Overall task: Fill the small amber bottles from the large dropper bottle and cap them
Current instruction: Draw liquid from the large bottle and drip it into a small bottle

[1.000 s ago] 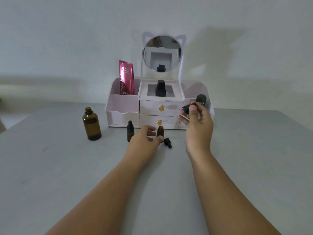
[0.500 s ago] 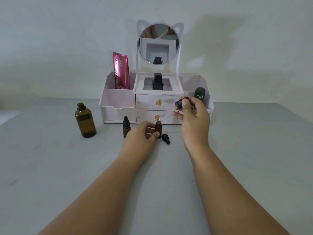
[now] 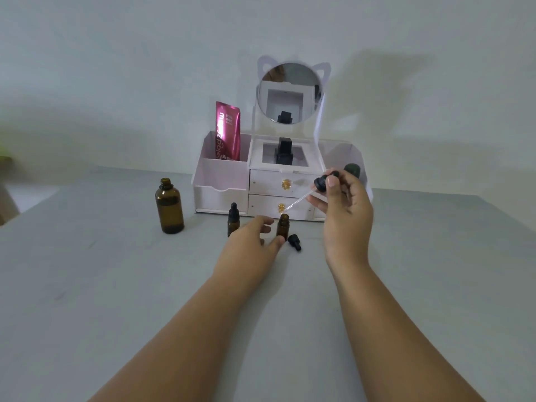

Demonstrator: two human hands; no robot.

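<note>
Grip of right hand (image 3: 345, 210) pinches dropper (image 3: 321, 184) centre-right of frame, glass tip slanting down just above open small amber bottle (image 3: 282, 227). Left hand (image 3: 249, 248) grip grasps that bottle, upright on worktop (image 3: 116, 285). Loose cap (image 3: 294, 242) lies just right of it, capped small bottle (image 3: 233, 217) left, uncapped large amber bottle (image 3: 169, 207) centre-left.
</note>
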